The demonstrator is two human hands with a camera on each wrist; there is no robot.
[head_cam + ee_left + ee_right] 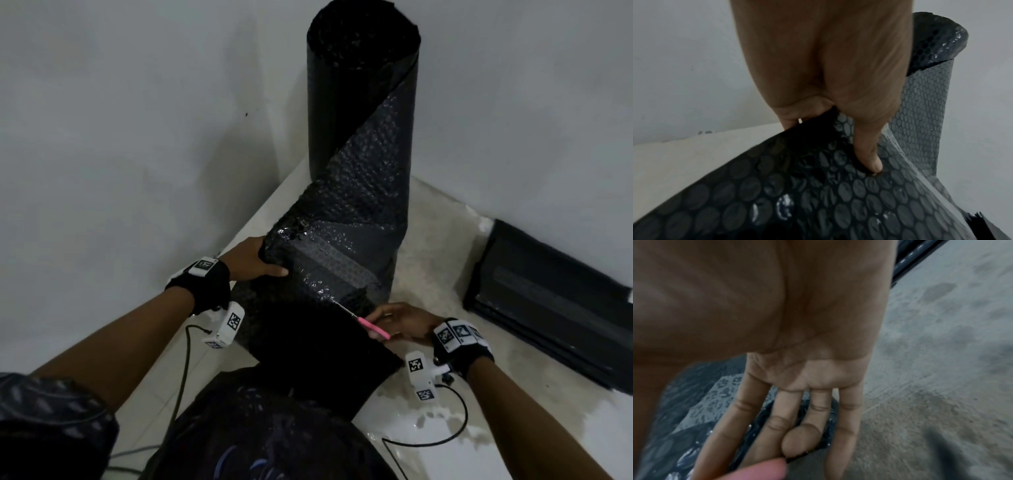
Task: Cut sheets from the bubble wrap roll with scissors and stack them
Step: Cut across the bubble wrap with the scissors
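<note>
While the left hand (255,258) gripped the sheet pulled from the upright bubble wrap roll (364,144), the right hand (400,323) held pink scissors (371,325) at its right edge, cut barely begun, stack (548,308) waiting far right.

Left hand (255,260): bare, fingers (869,155) uncovered. Black fabric wrist strap (205,284) just behind it, with a white block on top bearing a black-and-white square marker. A white box-shaped camera unit (226,325) hangs off the strap, with similar markers on its faces; a thin dark cable (186,363) runs from it.

Right hand (400,320): bare. A matching black strap (462,349) carries white marker blocks, a white marked camera unit (419,375), and a black looping cable (455,435).

Upper left arm: dark short sleeve (51,421) with a pale leaf-like print. Dark patterned garment (260,431) over the torso.
</note>
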